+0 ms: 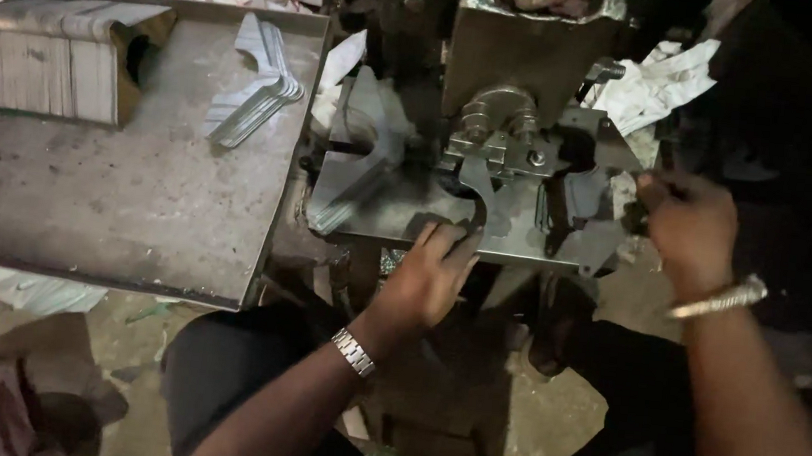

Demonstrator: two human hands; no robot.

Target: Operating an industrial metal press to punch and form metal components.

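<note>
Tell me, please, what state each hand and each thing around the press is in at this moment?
Left hand: fingers resting on the bent metal blank lying under the press head.
Right hand: closed around something dark at the machine's right side; what it is cannot be told.
Stack of cut blanks: fanned, lying flat on the metal tray.
Bundle of flat strips: standing on edge.

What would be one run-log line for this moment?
left hand: on metal piece at press | right hand: fist closed at press side, grasp unclear | tray: stacked pieces
</note>
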